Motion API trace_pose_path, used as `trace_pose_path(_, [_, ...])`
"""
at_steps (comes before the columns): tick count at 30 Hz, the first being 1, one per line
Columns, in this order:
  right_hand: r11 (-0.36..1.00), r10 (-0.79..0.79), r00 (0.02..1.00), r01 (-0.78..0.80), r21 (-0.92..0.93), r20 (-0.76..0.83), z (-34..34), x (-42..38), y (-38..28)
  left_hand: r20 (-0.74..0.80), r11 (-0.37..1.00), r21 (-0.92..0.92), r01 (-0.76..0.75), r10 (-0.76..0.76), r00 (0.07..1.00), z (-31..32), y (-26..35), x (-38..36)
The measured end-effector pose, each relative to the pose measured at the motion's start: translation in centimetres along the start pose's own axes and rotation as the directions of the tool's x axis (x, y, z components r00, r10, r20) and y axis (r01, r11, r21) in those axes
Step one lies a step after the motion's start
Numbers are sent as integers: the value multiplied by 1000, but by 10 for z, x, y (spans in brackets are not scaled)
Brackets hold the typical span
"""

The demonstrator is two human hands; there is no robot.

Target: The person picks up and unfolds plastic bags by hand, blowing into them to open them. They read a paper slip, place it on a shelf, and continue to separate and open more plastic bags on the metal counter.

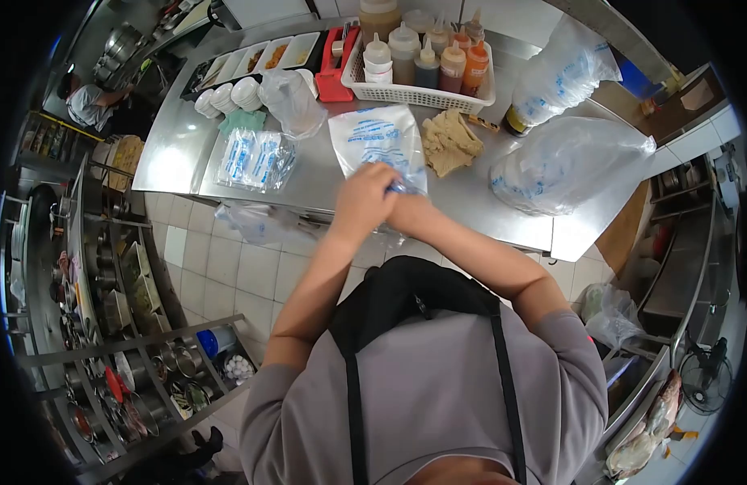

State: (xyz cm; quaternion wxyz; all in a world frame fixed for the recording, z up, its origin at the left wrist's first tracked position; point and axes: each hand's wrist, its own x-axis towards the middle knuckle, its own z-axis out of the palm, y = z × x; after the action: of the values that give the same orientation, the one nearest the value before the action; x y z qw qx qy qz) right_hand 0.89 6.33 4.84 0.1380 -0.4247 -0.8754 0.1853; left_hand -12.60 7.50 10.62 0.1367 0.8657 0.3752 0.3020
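My left hand (365,198) and my right hand (407,208) meet at the near edge of the steel counter (470,206). Both pinch the lower corner of a clear plastic bag with blue print (377,137) that lies flat on the counter in front of me. The left hand covers most of the right hand's fingers. A crumpled beige cloth (449,141) lies just right of the bag.
A white basket of sauce bottles (422,69) stands at the back. Stacks of printed plastic bags (256,158) lie left, inflated bags (567,162) right. White bowls (232,95), a food tray (260,56) and a red holder (335,61) sit behind. Another person (90,101) works far left.
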Motion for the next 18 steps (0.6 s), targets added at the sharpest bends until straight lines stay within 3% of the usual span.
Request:
trace_pose_path(4, [906,-181,913,11,-422,-364,53,38,50,81,998,-24,-61,62,995,14,27,-10])
trace_pose_path(6, [895,-192,927,30,-446,-322,56,34,61,190,973,-215,-77,119,975,15,34,-12])
trace_pose_path(7, [883,-200,939,50,-467,-279,57,28,67,189,973,-218,-76,118,975,17,28,-12])
trace_pose_path(9, [895,-214,925,56,-443,-314,30,19,50,-154,970,-174,-172,145,977,28,-2,-4])
trace_pose_path(10, [922,-115,981,47,-385,-156,27,22,46,-280,992,-124,20,-54,959,36,-23,-3])
trace_pose_path(11, [945,-21,1000,25,-327,14,23,23,41,-404,971,-98,219,-239,883,47,-50,-4])
trace_pose_path(12, [995,71,970,-86,-58,-233,18,17,26,-419,897,-40,439,-414,808,66,-97,-8])
trace_pose_path(13, [995,68,969,-85,-61,-235,7,20,20,-446,773,13,634,-562,696,74,-134,-11])
trace_pose_path(14, [995,91,981,-95,-10,-171,-3,23,14,-448,774,13,633,-561,696,57,-132,-8])
trace_pose_path(15, [993,111,988,-108,39,-107,-13,26,8,-88,512,-509,692,-830,550,29,-120,2])
trace_pose_path(16, [988,128,991,-124,88,-41,-22,28,4,373,-6,-775,632,-812,450,14,-114,8])
trace_pose_path(18, [967,155,983,-171,187,97,-27,29,-2,336,37,-774,632,-822,460,26,-129,6])
